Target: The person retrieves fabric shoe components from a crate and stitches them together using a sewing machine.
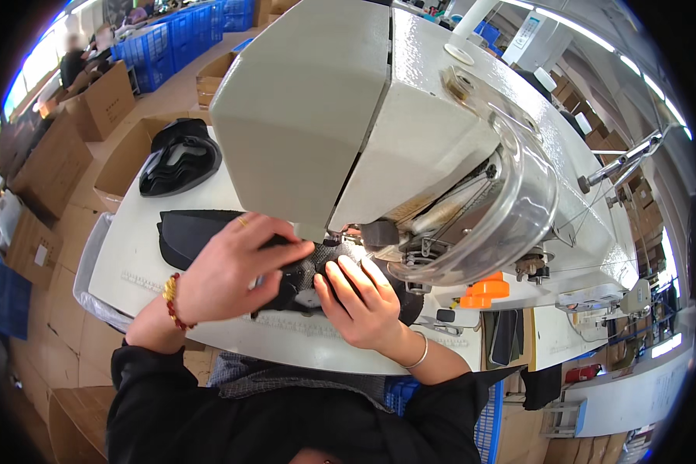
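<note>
A black workpiece (288,288) with a grey mesh patch lies under the needle area of a large pale sewing machine (301,108). My left hand (236,267) grips its left side, the fingertips close to the presser foot and the thumb lower on the piece. From the right, my right hand (361,305) holds the same workpiece with bent fingers pressed on the mesh beside the lit needle area. The machine head and my fingers hide part of the piece. Flat black cut pieces (189,236) lie left of my left hand.
A glossy black moulded piece (179,164) rests at the table's far left. A clear curved guard (518,209) and an orange part (487,290) sit right of the needle. Cardboard boxes (104,100) and blue crates (170,46) stand beyond, with people at the far left.
</note>
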`<action>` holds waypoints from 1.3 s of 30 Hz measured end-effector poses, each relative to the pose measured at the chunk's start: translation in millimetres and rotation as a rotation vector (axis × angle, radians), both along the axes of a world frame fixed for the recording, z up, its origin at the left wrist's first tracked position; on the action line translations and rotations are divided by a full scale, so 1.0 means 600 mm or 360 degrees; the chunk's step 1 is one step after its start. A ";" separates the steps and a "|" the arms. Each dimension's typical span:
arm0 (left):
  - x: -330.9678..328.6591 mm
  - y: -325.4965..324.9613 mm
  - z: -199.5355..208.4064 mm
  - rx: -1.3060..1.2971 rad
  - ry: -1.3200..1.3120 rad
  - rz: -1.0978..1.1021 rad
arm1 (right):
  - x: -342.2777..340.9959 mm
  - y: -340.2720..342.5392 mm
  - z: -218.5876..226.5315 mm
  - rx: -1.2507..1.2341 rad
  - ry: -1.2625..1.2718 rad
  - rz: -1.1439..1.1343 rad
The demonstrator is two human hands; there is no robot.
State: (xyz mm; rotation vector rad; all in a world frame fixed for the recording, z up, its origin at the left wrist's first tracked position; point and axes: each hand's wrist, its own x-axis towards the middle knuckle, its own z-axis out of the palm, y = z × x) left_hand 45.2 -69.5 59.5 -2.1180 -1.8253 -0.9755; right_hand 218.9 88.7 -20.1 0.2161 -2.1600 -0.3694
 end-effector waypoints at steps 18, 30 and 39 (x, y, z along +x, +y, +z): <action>0.015 0.058 -0.087 0.0017 0.0011 0.0094 | 0.010 0.040 0.013 0.0004 -0.0203 0.0326; 0.012 0.058 -0.067 0.0171 0.0206 0.0040 | 0.054 0.033 0.020 -0.0559 -0.0190 -0.0032; 0.023 0.060 -0.072 0.0152 0.0131 0.0109 | 0.083 0.040 0.012 -0.0426 -0.0189 0.0045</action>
